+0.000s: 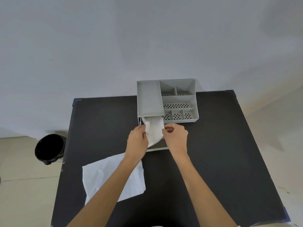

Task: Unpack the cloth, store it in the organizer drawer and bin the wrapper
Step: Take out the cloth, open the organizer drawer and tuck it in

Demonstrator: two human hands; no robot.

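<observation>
A grey desk organizer [178, 99] stands at the back of the black table [213, 153]. Its lower drawer [159, 148] is pulled out toward me. A white cloth [154, 130] lies partly in the drawer, its far end under the organizer's top tray. My left hand [137, 141] pinches the cloth's left edge. My right hand [176, 136] grips its right edge. The white wrapper [105, 176] lies flat on the table near me, partly under my left forearm.
A black bin [49, 149] with a dark liner stands on the floor left of the table. The table's left edge runs close beside it. A plain grey wall rises behind the organizer.
</observation>
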